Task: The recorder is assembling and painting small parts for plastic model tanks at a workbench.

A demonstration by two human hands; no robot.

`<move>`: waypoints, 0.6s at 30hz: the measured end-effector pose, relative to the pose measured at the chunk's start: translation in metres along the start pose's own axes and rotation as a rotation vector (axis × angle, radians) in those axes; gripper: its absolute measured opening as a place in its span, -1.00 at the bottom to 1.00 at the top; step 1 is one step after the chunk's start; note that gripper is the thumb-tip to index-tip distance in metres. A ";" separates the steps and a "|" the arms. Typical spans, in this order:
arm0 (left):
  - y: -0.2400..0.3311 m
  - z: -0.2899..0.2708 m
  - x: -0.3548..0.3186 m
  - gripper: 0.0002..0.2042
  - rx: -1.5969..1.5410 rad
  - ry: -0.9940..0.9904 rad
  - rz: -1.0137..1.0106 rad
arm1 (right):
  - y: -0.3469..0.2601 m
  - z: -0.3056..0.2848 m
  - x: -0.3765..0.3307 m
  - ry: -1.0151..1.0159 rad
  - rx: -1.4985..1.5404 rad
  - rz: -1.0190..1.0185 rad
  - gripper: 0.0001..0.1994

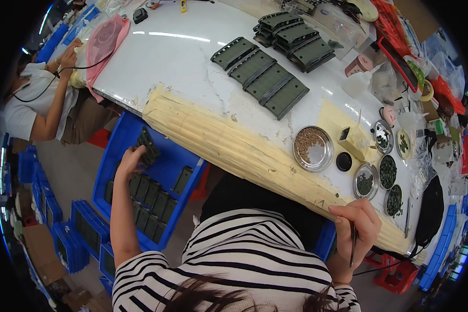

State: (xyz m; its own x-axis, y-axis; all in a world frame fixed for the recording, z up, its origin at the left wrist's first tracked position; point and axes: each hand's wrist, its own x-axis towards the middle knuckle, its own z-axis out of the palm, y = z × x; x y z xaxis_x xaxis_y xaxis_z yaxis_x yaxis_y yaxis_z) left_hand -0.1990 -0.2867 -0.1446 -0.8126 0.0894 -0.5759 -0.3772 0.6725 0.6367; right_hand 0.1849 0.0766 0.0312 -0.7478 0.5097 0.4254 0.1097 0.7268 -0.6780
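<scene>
My left hand (pixel 132 157) is closed around a dark green block-shaped part (pixel 149 147), held over the blue bin (pixel 124 130) at my left. Rows of similar green parts (pixel 146 191) lie in that bin. At the lower right, my right hand (pixel 363 226) grips thin dark tweezers (pixel 353 248) just off the table's front edge. On the white table (pixel 192 67) two groups of green parts rest side by side, one nearer (pixel 268 80) and one farther back (pixel 296 39). A round metal dish (pixel 326 154) with small brown pieces stands nearest my right hand's side.
Small dishes (pixel 366 180) of dark green bits cluster at the right, beside a small black cap (pixel 343 161). Yellowish tape (pixel 218 140) covers the front edge. A red-framed phone (pixel 399 63) and plastic bags lie behind. At far left sits another person (pixel 47 104); blue trays (pixel 86 229) stand below.
</scene>
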 end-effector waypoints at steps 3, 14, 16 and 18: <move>-0.032 -0.019 -0.015 -0.41 -0.417 -0.091 0.018 | -0.005 0.001 0.003 -0.007 0.004 0.009 -0.84; 0.051 -0.102 -0.104 -0.45 -0.469 0.265 0.586 | -0.007 0.001 0.005 -0.017 -0.010 0.010 -0.82; 0.114 -0.092 -0.133 -0.48 -0.233 0.266 0.697 | -0.006 -0.001 0.009 -0.021 0.030 0.006 -0.82; 0.174 -0.042 -0.140 -0.55 0.045 0.267 0.847 | -0.011 0.003 0.005 -0.015 -0.007 0.014 -0.83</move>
State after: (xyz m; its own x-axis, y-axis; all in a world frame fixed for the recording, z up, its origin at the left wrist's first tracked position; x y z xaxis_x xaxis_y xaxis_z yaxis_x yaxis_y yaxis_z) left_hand -0.1698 -0.2135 0.0681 -0.8895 0.3997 0.2214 0.4107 0.4871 0.7707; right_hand 0.1779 0.0705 0.0391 -0.7558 0.5132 0.4067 0.1249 0.7227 -0.6798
